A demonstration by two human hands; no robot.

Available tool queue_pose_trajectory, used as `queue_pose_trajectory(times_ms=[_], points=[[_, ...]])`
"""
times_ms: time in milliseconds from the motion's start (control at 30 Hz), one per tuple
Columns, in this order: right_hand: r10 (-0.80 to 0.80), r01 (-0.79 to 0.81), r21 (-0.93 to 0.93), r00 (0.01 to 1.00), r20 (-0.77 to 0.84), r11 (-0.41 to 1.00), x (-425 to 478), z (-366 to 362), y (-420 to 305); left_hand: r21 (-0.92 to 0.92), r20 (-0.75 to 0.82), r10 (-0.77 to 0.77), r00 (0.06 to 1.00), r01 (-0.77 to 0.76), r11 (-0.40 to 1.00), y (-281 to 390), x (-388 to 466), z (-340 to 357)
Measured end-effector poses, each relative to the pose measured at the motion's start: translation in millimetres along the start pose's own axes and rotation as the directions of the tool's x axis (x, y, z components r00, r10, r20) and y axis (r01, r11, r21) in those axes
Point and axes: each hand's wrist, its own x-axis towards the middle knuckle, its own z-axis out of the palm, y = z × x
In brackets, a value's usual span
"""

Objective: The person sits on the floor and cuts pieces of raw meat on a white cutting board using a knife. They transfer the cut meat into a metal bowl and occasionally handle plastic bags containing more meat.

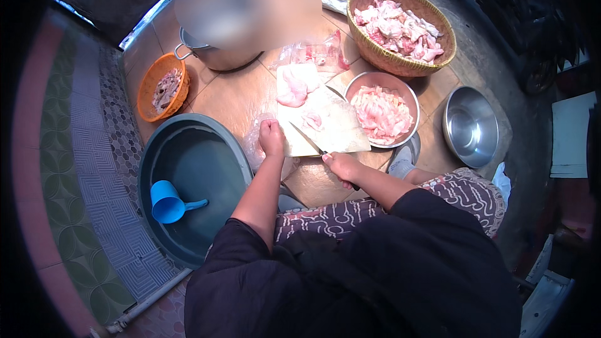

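Observation:
My right hand [345,169] grips the dark handle of a kitchen knife [307,138], its blade lying over a white cutting board [340,126]. Beside the blade is a small piece of raw meat [312,120]. A larger pale pink piece, apparently raw chicken breast [293,89], rests at the board's far left corner. Curled into a fist, my left hand [271,137] is just left of the board, above a clear plastic bag [253,143]; nothing shows in it. Right of the board, a metal bowl [415,126] holds cut strips of raw meat [382,115].
A grey-green tub [242,150] with a blue dipper [169,204] stands at left. Beyond are an orange basket [148,110] with scraps and a metal pot [230,58], partly blurred. A woven basket [399,63] of raw chicken pieces and a steel bowl [471,126] sit at right.

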Motion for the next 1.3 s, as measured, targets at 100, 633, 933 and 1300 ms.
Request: queue_pose_trajectory(times_ms=[100, 633, 933, 1300], points=[[-0.032, 0.056, 0.159, 0.988, -0.151, 0.986, 17, 8, 17, 0.453, 0.058, 0.224, 0.973, -0.225, 0.863, 0, -11, -3], [0.230, 0.061, 0.643, 0.905, -0.358, 0.763, -47, -122, 83, 0.670, 0.454, 0.387, 0.803, -0.594, 0.445, 75, 12, 53], [-0.042, 0.182, 0.682, 0.975, -0.217, 0.709, -69, -106, 61, 0.738, 0.336, 0.253, 0.907, -0.420, 0.528, 85, 32, 64], [-0.080, 0.195, 0.638, 0.976, -0.204, 0.745, -44, -104, 55, 0.653, 0.570, 0.313, 0.760, -0.650, 0.389, 93, 37, 62]])
